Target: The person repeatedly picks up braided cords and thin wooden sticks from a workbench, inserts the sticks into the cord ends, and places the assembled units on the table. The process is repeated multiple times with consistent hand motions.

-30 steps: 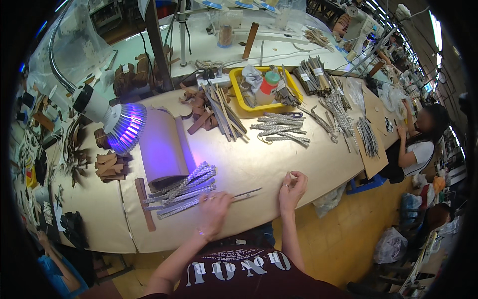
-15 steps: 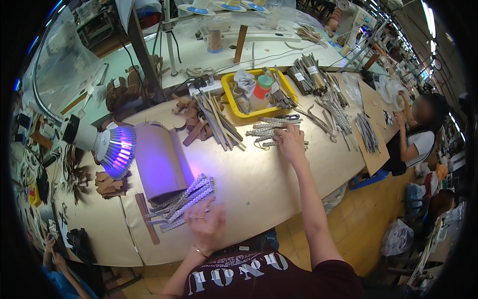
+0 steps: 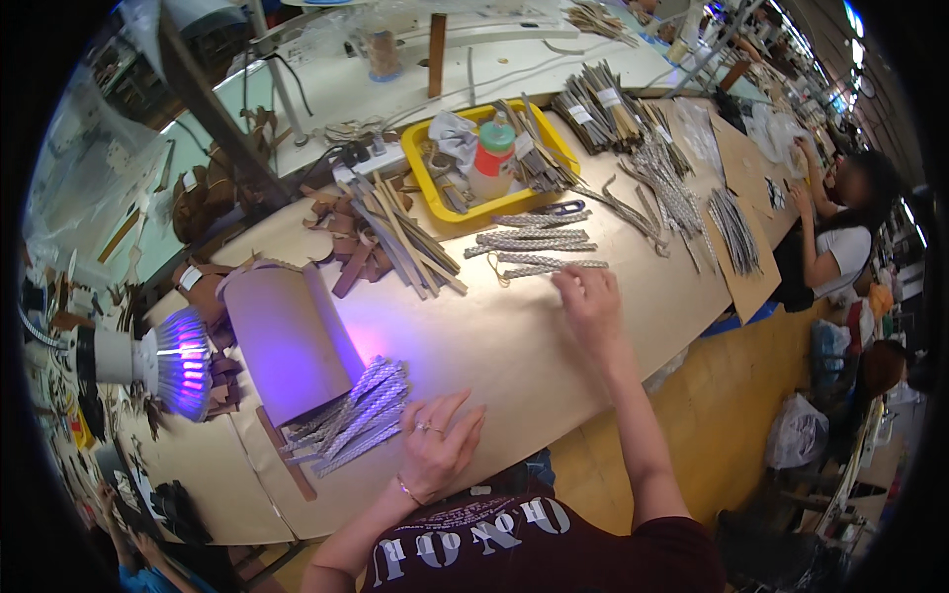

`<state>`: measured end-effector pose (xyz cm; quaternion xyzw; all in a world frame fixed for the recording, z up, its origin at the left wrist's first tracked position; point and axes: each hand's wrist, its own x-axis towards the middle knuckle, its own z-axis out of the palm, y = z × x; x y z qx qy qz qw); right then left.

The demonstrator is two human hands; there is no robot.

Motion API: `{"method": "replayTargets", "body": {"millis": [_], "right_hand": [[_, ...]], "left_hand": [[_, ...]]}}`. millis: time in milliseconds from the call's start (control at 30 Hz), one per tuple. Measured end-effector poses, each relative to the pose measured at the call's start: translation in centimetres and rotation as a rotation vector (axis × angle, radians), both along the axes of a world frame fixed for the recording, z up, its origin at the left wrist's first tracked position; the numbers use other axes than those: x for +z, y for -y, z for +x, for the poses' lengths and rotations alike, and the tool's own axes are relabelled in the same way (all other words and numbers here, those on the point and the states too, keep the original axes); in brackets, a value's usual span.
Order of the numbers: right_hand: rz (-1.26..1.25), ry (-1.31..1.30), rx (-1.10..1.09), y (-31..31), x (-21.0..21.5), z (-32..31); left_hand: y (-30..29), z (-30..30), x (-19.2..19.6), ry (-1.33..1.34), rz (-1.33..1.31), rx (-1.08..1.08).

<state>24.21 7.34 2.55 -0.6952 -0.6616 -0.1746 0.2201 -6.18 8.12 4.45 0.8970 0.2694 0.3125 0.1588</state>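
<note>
My right hand [image 3: 590, 301] is at the near edge of a small spread of grey braided strips [image 3: 534, 240]. Its fingers are bent, and the fingertips close on the right end of the nearest braided strip [image 3: 544, 269], which lies slightly apart from the others. A thin yellowish loop [image 3: 499, 272] shows at that strip's left end. My left hand [image 3: 440, 445] hovers by the table's front edge, fingers loosely apart and nothing in them. Just left of it lies a pile of braided strips [image 3: 361, 420] under violet light, partly against a curved brown block [image 3: 287, 336].
A yellow tray [image 3: 425, 203] holds a green-capped bottle [image 3: 492, 158]. Loose sticks [image 3: 400, 237] and brown scraps [image 3: 341, 232] lie left of it, bundled strips [image 3: 603, 109] to its right. A lit lamp [image 3: 181, 364] stands at left. A co-worker [image 3: 840, 232] sits at far right.
My view has shifted, so the lamp and tray appear farther left. My right hand has drawn back toward me from atop the strips. My left hand has moved right, off the pile.
</note>
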Motion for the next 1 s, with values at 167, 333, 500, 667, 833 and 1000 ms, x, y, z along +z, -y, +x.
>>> {"method": "replayTargets", "body": {"millis": [167,333,500,667,833,1000], "right_hand": [[-0.177,-0.118,0.090,5.7,-1.4,-7.4],[-0.145,-0.318,0.039,8.5,-3.0,-10.2],[-0.151,-0.451,-0.058,9.3,-3.0,-8.4],[-0.369,-0.334,-0.062,10.1,-2.4,-8.8],[-0.483,-0.330,-0.169,11.3,-2.1,-7.7],[-0.138,-0.310,-0.369,8.9,-0.7,-4.4]], "left_hand": [[1.1,2.9,-1.4,-0.257,-0.208,-0.098],[1.2,4.9,-3.9,-0.610,-0.327,-0.136],[1.4,4.4,-4.9,-0.550,-0.284,-0.119],[1.7,4.6,-4.9,-0.590,-0.226,-0.066],[1.7,4.3,-4.7,-0.570,-0.271,-0.060],[2.0,3.6,-5.1,-0.504,-0.337,0.037]]}}
